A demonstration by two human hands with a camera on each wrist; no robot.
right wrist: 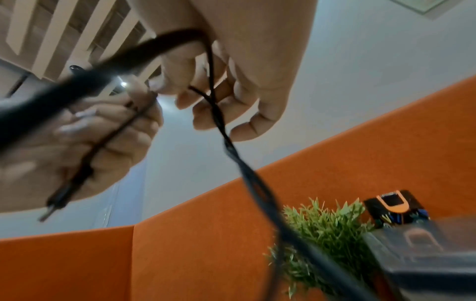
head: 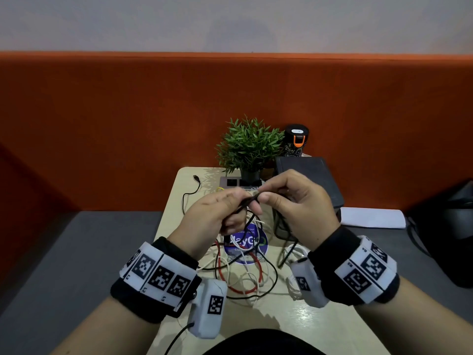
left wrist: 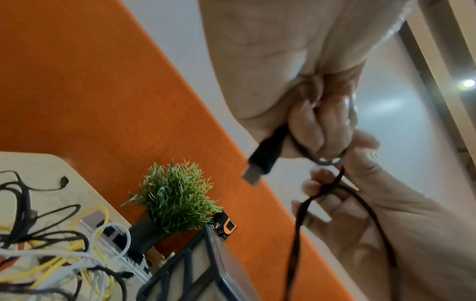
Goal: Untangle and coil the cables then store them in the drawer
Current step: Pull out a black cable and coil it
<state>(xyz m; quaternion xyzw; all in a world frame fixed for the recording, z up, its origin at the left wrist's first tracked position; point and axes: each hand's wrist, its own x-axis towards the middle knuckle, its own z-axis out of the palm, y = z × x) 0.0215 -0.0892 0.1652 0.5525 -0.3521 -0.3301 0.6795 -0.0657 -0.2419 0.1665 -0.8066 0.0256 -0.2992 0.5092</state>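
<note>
Just above the middle of the bench (head: pixel 176 190), both hands were raised and met on one black cable (left wrist: pixel 298 224). The left hand (head: pixel 215 213) had its grip closed: the fingers (left wrist: pixel 322 126) were curled round the cable near its end, and the black plug with the metal tip (left wrist: pixel 262 160) stuck out below the fist. The right hand (head: pixel 294 208) also had a closed grip, pinching the same cable between thumb and fingertips (right wrist: pixel 206 99), just beside the left hand. From the right hand two strands of the cable hung down together toward the bench, crossing each other below the fingers. Under the hands lay the tangle of cables (head: pixel 243 272), with white, black, red and yellow ones mixed, over a round blue sticker (head: pixel 245 242). One more thin black cable (head: pixel 189 190) lay apart at the far left of the bench. At the far edge stood a small green plant in a dark pot (head: pixel 249 147), a black bottle with an orange clip (head: pixel 296 140) beside it, and a dark drawer box (head: pixel 309 175) to the right of the plant. An orange partition (head: pixel 102 124) stood behind the bench.
</note>
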